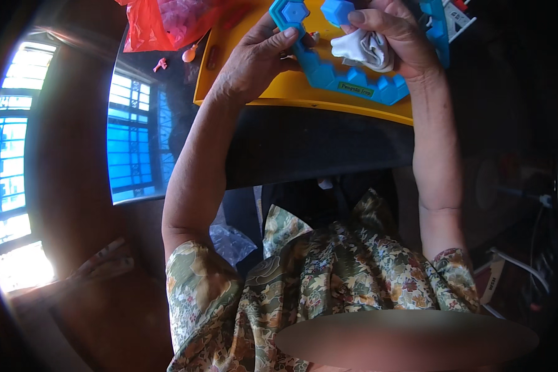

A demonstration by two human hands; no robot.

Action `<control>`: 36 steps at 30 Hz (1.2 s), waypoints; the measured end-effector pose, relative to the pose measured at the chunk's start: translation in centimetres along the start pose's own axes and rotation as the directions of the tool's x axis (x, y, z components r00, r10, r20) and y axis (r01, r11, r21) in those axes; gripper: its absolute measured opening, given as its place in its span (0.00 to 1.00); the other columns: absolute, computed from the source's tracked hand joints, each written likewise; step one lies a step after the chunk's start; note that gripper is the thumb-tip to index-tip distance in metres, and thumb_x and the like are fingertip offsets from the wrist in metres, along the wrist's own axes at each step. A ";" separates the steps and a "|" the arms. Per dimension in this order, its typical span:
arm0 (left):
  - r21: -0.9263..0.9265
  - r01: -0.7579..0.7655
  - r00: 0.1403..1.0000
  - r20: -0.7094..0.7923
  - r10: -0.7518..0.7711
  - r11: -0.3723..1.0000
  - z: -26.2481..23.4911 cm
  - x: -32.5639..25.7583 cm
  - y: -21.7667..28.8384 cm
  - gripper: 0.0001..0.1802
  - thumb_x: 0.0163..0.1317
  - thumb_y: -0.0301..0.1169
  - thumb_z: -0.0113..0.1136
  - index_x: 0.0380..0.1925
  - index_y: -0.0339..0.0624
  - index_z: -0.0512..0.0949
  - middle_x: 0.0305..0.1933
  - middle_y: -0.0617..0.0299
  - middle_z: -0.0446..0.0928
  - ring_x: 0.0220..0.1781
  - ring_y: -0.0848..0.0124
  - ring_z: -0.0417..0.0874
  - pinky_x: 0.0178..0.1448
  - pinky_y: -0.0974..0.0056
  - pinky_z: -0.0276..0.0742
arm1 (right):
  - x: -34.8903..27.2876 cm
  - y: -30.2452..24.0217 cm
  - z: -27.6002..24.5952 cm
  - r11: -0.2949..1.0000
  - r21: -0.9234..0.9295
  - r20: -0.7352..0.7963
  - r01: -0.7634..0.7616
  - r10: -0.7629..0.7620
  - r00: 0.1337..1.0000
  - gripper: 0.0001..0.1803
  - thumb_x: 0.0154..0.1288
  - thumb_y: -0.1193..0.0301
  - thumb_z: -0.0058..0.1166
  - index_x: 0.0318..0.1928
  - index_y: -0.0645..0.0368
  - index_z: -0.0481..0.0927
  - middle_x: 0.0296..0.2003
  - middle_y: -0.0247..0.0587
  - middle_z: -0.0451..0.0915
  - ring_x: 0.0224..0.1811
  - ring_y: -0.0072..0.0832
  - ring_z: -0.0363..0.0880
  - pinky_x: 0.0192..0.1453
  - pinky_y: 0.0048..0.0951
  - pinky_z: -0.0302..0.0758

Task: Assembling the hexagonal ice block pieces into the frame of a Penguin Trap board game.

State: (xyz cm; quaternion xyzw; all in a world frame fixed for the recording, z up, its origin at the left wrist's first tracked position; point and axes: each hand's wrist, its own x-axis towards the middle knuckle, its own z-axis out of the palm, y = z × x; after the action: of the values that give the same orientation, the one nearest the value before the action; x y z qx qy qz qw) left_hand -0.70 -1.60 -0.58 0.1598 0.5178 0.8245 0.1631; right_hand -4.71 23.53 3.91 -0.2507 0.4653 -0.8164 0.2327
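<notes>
My left hand pinches the left side of a teal-blue plastic toy frame with a notched, stepped inner edge. Near its thumb a pale blue hexagonal piece sits at the frame's upper left. My right hand is closed, its thumb against another blue hexagonal block, while a crumpled white cloth is bunched in the same hand, below the thumb. Part of the frame passes behind the right hand and wrist. Beneath both hands lies a yellow tray. The picture's upper edge cuts off the far side of the frame.
A red plastic bag with pinkish contents lies at the far left. Beside it are a small pink figure and a round orange-pink object. The dark glossy table reflects a window. A white object stands beyond my right wrist.
</notes>
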 end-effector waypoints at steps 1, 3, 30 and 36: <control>0.086 -0.004 1.000 0.020 0.003 0.996 -1.1 -0.1 0.1 0.30 0.73 0.46 0.64 0.71 0.51 0.70 0.58 0.61 0.80 0.62 0.62 0.81 0.67 0.46 0.76 | 0.1 0.0 -0.4 0.998 0.047 -0.007 0.030 -0.030 1.000 0.21 0.62 0.74 0.68 0.55 0.63 0.79 0.42 0.39 0.85 0.38 0.25 0.88 0.47 0.28 0.88; 0.166 -0.024 0.999 0.051 0.015 0.986 -1.4 0.3 0.1 0.32 0.74 0.48 0.60 0.73 0.51 0.68 0.61 0.59 0.78 0.69 0.59 0.79 0.74 0.39 0.72 | 0.2 0.0 -0.9 0.997 0.064 0.047 0.031 -0.034 0.998 0.21 0.65 0.72 0.68 0.56 0.63 0.79 0.41 0.38 0.85 0.38 0.22 0.87 0.45 0.25 0.87; 0.160 -0.030 0.997 0.076 0.018 0.987 -0.9 -0.1 0.7 0.22 0.77 0.41 0.58 0.66 0.48 0.74 0.57 0.56 0.82 0.66 0.58 0.82 0.70 0.41 0.77 | 0.8 1.2 -0.5 0.213 -0.976 -0.119 -0.050 -0.323 0.939 0.18 0.66 0.75 0.64 0.55 0.63 0.77 0.48 0.54 0.84 0.51 0.46 0.85 0.53 0.40 0.82; 0.161 -0.009 0.999 -0.048 0.017 0.987 0.5 -0.6 0.8 0.23 0.73 0.41 0.65 0.63 0.46 0.75 0.54 0.57 0.84 0.58 0.61 0.86 0.63 0.51 0.83 | -0.3 1.6 -0.1 0.488 -0.871 0.029 0.061 -0.073 0.997 0.26 0.73 0.55 0.63 0.61 0.61 0.78 0.50 0.49 0.84 0.51 0.40 0.87 0.55 0.33 0.82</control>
State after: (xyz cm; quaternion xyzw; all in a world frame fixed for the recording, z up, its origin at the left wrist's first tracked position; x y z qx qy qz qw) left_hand -0.02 -1.77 0.31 0.1554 0.5853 0.7849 0.1315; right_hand -4.31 23.06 2.36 -0.3469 0.8048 -0.4799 0.0399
